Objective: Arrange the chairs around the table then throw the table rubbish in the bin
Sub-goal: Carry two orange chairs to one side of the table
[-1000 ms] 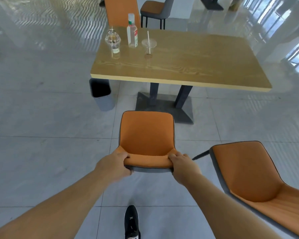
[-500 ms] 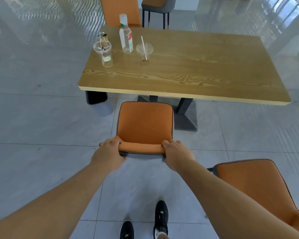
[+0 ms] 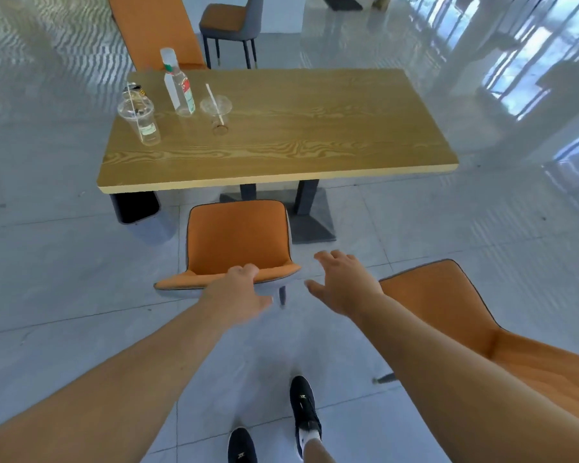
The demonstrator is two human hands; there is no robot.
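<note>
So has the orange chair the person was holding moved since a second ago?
Yes. The orange chair has gone forward toward the table; its seat front now sits close to the table's near edge, and the right hand has let go.

Both bare arms reach forward, the left hand (image 3: pixel 239 295) loosely curled, the right hand (image 3: pixel 343 282) open with fingers spread.

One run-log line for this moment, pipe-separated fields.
phase: arranging chairs | left hand: open, on backrest of orange padded chair | right hand: open, off chair | second orange chair: unplaced | rubbish: on wooden table
</note>
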